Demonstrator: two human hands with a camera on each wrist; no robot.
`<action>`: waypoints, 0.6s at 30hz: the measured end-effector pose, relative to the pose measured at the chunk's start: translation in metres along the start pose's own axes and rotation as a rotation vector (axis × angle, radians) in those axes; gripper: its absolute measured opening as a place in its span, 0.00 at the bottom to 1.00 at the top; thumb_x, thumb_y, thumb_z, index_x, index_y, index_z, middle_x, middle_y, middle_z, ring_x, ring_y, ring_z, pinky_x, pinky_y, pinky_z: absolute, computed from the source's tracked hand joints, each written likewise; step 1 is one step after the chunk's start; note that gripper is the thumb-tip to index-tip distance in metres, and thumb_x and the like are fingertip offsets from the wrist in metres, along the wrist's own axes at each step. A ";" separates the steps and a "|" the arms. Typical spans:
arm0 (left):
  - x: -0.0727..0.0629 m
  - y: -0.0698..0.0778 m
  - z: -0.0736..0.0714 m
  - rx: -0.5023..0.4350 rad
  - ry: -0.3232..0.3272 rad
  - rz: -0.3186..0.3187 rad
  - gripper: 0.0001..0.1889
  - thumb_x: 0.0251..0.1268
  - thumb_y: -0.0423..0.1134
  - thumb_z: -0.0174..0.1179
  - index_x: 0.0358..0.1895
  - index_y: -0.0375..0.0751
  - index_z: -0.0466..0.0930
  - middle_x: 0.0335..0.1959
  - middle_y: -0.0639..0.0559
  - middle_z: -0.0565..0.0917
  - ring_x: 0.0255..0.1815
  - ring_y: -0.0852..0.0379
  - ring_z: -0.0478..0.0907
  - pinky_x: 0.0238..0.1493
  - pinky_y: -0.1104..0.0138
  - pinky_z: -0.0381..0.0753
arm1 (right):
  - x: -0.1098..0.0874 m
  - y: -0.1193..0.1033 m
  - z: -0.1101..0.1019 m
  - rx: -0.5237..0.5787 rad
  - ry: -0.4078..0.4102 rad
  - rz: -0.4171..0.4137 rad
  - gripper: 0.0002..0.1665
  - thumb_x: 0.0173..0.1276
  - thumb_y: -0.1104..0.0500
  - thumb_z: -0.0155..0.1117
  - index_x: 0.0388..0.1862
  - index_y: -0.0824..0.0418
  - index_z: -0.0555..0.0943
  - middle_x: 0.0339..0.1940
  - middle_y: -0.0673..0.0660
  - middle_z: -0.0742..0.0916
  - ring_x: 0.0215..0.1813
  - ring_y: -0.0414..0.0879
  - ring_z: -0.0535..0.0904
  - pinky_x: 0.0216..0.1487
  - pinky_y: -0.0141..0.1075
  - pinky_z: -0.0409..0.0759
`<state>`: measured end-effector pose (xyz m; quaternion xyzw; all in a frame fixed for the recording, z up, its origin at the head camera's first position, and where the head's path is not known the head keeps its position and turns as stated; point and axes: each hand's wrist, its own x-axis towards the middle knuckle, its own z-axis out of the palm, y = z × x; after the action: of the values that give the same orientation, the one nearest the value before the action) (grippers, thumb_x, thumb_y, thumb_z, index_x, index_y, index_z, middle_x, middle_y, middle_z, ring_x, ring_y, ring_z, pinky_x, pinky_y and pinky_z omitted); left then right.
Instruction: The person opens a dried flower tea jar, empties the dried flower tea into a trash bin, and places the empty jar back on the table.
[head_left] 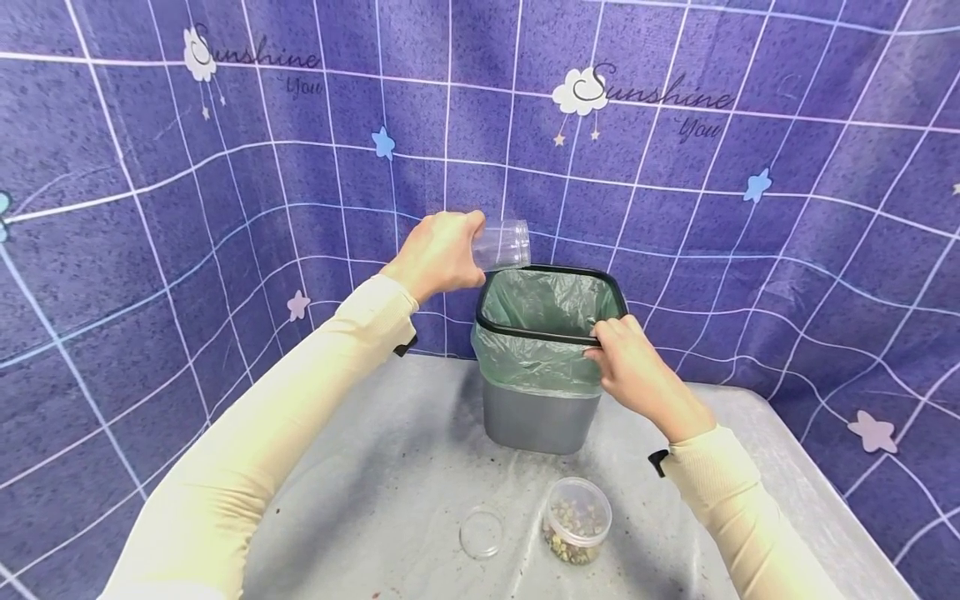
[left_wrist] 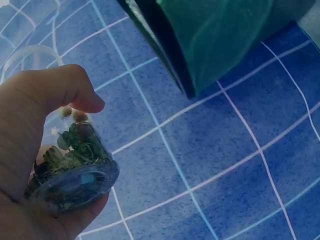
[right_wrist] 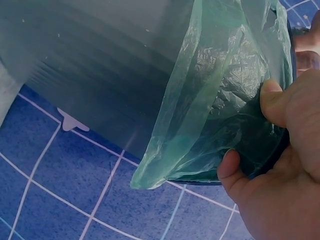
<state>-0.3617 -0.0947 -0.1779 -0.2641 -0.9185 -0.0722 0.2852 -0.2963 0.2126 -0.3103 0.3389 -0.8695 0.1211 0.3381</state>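
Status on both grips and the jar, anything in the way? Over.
Left grip around clear jar, tipped sideways near lined bin. Right grip on bin's black rim. Leafy bits inside jar. Nothing visible between jar and bin.

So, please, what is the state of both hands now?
Left hand: closed, holding a tilted clear jar.
Right hand: closed, gripping the bin at its rim.

The person wears a cream, long-sleeved top. The left sleeve (head_left: 300, 417) fits closely along the forearm and gathers into creases toward the elbow; the right sleeve (head_left: 750, 508) ends in a ribbed cuff (head_left: 701, 454). A small black piece (head_left: 406, 346) juts from beneath the left wrist, another (head_left: 658, 462) beside the right. The left hand (head_left: 438, 254) and right hand (head_left: 637, 367) are bare.
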 end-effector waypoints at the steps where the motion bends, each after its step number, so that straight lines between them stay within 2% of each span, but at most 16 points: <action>1: 0.000 0.000 0.001 0.011 -0.002 0.010 0.22 0.37 0.43 0.72 0.34 0.45 0.69 0.28 0.49 0.79 0.32 0.43 0.76 0.38 0.51 0.77 | 0.000 0.000 0.000 -0.001 -0.001 0.000 0.11 0.66 0.69 0.68 0.33 0.64 0.73 0.27 0.55 0.75 0.38 0.58 0.70 0.45 0.48 0.69; 7: 0.003 -0.004 0.005 0.059 -0.020 0.051 0.23 0.37 0.42 0.74 0.36 0.43 0.70 0.30 0.48 0.82 0.35 0.40 0.80 0.44 0.49 0.79 | 0.000 -0.001 0.000 0.001 -0.003 -0.001 0.11 0.66 0.68 0.68 0.33 0.64 0.73 0.26 0.55 0.76 0.38 0.58 0.71 0.45 0.49 0.69; 13: 0.012 -0.006 0.012 0.102 -0.060 0.093 0.22 0.37 0.40 0.73 0.38 0.43 0.73 0.32 0.46 0.83 0.39 0.39 0.81 0.48 0.50 0.79 | 0.000 -0.001 0.000 -0.001 0.024 -0.001 0.10 0.65 0.70 0.69 0.33 0.65 0.74 0.27 0.57 0.78 0.37 0.59 0.71 0.45 0.50 0.69; 18: 0.016 -0.005 0.018 0.123 -0.073 0.100 0.23 0.38 0.39 0.74 0.42 0.42 0.76 0.36 0.45 0.85 0.41 0.38 0.81 0.48 0.49 0.80 | 0.000 -0.001 -0.001 0.001 0.021 -0.006 0.11 0.65 0.70 0.68 0.33 0.64 0.73 0.26 0.56 0.77 0.37 0.59 0.71 0.45 0.49 0.69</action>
<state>-0.3842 -0.0868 -0.1833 -0.2940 -0.9166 0.0084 0.2706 -0.2949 0.2118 -0.3097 0.3404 -0.8649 0.1240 0.3475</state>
